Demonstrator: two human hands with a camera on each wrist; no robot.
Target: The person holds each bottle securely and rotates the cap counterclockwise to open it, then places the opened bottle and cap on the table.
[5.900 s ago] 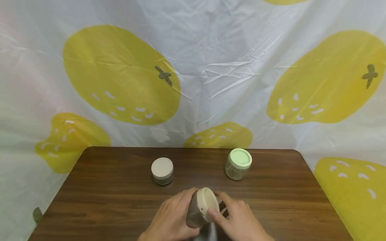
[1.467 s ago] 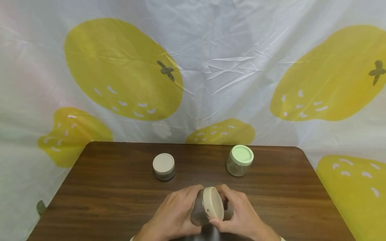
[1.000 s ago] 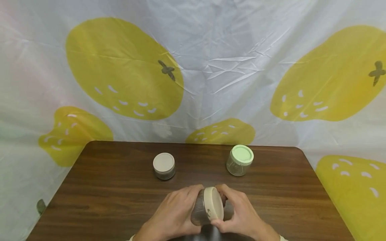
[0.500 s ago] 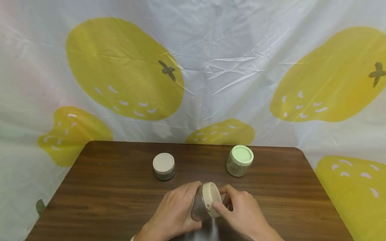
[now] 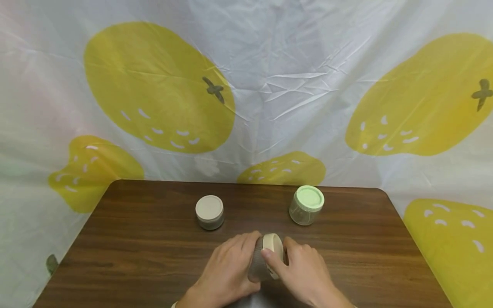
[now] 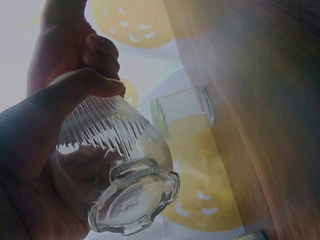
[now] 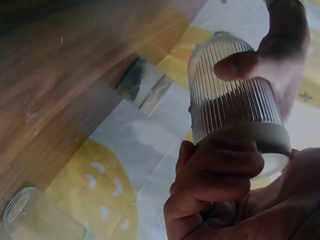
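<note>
A clear ribbed glass jar (image 5: 255,266) with a cream lid (image 5: 270,242) is held tilted over the near part of the table, its lid facing right. My left hand (image 5: 230,268) grips the glass body, thumb on the near side and fingers over the far side. My right hand (image 5: 308,273) grips the lid, its thumb lying across the near rim; in the right wrist view its curled fingers (image 7: 212,172) are at the lid's edge. In the left wrist view the jar's footed glass base (image 6: 132,197) shows, while the lid is mostly hidden behind the hands.
Farther back on the dark wooden table (image 5: 135,244) stand two lidded jars: a low one with an off-white lid (image 5: 209,208) at left, and a glass one with a pale green lid (image 5: 309,197) at right. A lemon-print cloth (image 5: 246,107) hangs behind the table.
My right thumb has moved from the lid's lower edge up and left across its rim, and the right hand has turned with it. My left hand keeps its grip; the other jars stay put.
</note>
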